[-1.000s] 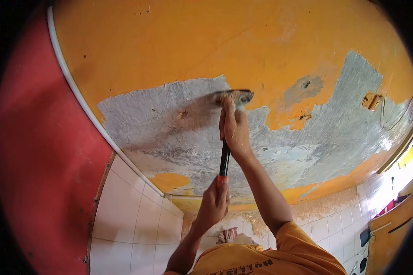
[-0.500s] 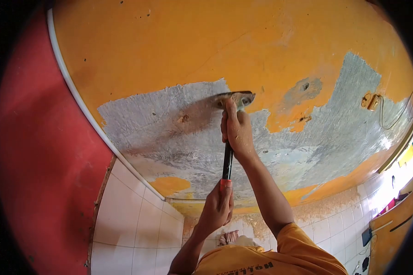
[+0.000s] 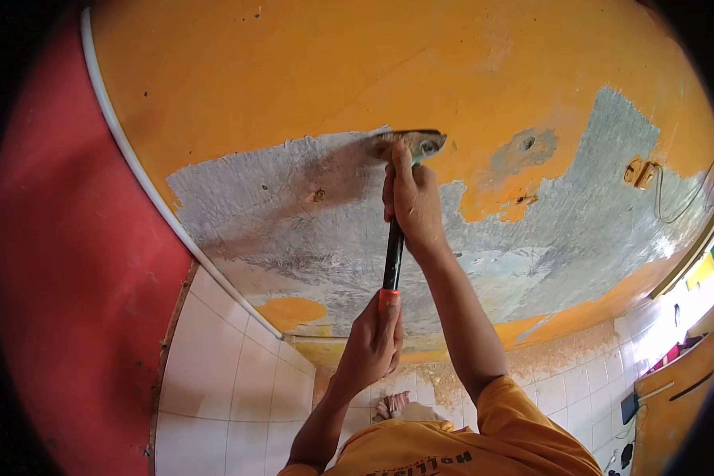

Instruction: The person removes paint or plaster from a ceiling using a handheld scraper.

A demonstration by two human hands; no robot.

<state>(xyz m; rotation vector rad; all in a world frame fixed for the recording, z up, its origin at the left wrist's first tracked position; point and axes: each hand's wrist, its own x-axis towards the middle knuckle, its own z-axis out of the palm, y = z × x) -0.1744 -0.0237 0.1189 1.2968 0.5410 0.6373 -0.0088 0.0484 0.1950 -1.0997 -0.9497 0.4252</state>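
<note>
A long-handled wall scraper (image 3: 393, 258) with a black shaft stands nearly upright in view, its wide blade against the wall at the edge of the orange paint (image 3: 309, 71). My right hand (image 3: 414, 202) is closed around the shaft just below the head, thumb stretched along it toward the blade. Lower down, my left hand (image 3: 370, 339) wraps the red grip, most of which its fingers hide. Around and below the blade spreads a bare grey patch (image 3: 293, 214) with ragged paint edges.
A white pipe (image 3: 127, 159) runs down the corner beside a red wall (image 3: 63, 238). White tiles (image 3: 206, 365) cover the lower walls. At the right, a wall socket (image 3: 641, 174) with a hanging cable sits above a wooden cabinet (image 3: 674, 412).
Both hands and the scraper have moved up the wall, and the blade has come from inside the grey patch to its upper paint edge. The grip of both hands stays the same.
</note>
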